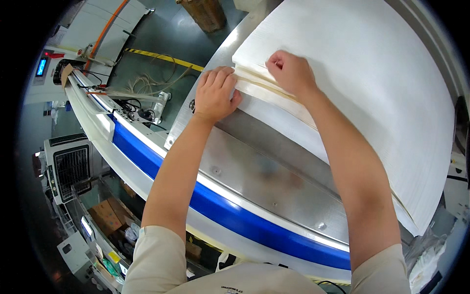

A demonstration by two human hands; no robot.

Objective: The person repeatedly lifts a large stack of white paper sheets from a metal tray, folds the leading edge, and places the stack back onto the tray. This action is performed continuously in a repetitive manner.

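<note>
Beige sleeves point(159, 255), left hand point(215, 94) bent against white sheets point(372, 93), right hand point(293, 74) curled, grips unclear, brown container point(203, 14), contents hidden.

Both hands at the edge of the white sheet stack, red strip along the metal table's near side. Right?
Strip is blue, not red, per the head view. Rest stands: left hand and right hand at the edge of the white sheet stack.

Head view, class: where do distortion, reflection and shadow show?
In the head view, the long, straight-sided blue strip bows and the corners go black; there, the flat, silver metal plate shows blurred reflections; there too, faint shadow lies beside the right hand on the layered white sheets.
</note>
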